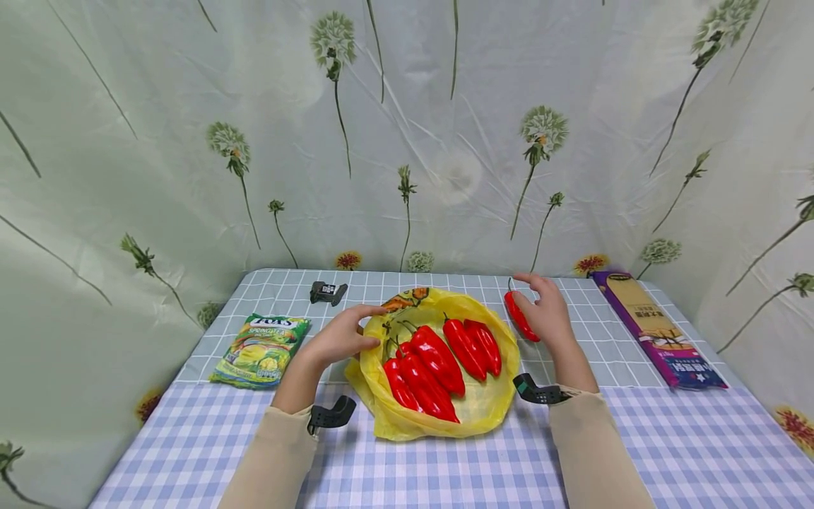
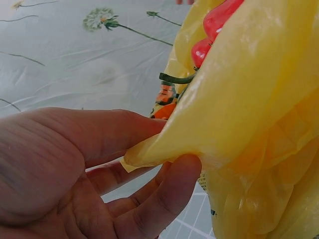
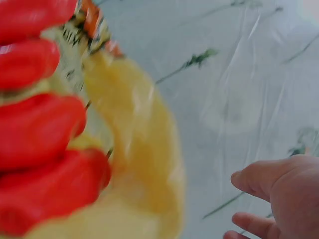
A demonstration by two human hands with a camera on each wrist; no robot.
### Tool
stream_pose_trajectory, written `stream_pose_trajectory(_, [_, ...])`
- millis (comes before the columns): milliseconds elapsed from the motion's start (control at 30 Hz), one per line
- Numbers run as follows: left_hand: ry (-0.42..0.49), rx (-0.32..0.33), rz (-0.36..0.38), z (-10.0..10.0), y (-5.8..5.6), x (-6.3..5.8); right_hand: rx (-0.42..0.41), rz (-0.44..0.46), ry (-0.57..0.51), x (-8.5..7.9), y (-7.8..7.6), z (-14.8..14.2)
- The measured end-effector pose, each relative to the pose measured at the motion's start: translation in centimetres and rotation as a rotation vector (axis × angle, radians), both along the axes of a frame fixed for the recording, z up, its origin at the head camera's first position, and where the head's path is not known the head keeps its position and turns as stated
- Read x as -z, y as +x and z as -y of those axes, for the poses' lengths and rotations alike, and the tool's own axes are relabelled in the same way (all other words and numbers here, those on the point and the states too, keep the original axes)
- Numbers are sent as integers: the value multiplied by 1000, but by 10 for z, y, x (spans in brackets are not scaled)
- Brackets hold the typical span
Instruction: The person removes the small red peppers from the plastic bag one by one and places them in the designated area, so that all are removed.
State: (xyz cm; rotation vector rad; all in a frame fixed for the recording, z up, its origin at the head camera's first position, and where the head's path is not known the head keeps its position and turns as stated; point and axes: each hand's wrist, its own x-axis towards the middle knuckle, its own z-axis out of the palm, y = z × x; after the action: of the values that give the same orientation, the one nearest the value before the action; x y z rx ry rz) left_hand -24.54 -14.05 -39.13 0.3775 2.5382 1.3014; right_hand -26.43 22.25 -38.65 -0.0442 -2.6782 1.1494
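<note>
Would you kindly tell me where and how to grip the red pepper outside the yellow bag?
I'd pinch the red pepper across its middle, probably from above right, where the right hand is: it's slender, stem pointing away, with the yellow bag on its left.

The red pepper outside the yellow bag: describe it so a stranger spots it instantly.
On the table, find the open yellow bag near the middle. Just beyond its right rim, by the right hand, is the red pepper. It alone is outside the bag; the other red peppers are inside.
</note>
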Motion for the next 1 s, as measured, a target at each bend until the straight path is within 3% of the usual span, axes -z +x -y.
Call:
stream_pose_trajectory(300, [7,-5,2,0,0,-1,-189,-84,36,-23,14,27])
stream_pose_trajectory(467, [4,-13,-3,0,0,0,-370,-70,82,-26,22,44])
stream_pose_trajectory(600, [1,-6,-12,1,1,-1,-568,8,95,-25,28,57])
stream_pose_trajectory(733, [14,2,-3,0,1,0,-691,99,128,-20,30,66])
stream_pose_trajectory(1000, [22,4,0,0,1,-1,-728,222,161,-9,31,82])
